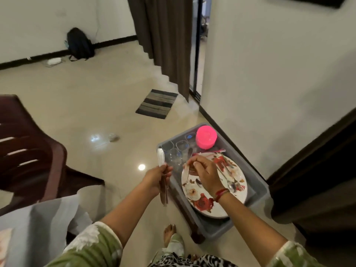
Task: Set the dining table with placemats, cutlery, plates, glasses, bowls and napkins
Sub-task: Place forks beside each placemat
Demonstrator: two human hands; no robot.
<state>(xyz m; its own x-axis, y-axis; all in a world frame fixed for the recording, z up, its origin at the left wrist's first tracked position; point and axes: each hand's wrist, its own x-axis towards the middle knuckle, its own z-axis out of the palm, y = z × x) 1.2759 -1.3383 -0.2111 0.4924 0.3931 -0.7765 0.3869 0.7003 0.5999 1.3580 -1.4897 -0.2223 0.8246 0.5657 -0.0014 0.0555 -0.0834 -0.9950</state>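
**Grey tub, cutlery being gathered**

Grey plastic tub (217, 230) holds the tableware, and the step in hand appears to be collecting knives for the table. The round white plate with red rose print (212, 213) fills the tub's near half, so each piece is best lifted straight up off it, away from the clear drinking glasses (174, 154) at the far left corner and the pink round plastic bowl (206, 139) at the far edge.

The right hand (204, 174) pinches a pale-bladed knife (186, 173) at the plate's left rim. The left hand (158, 177), just outside the tub's left edge, is clenched round a bundle of brown-handled cutlery (163, 191), pale tips upward. Steel spoons and forks (231, 183) lie across the plate's right side.
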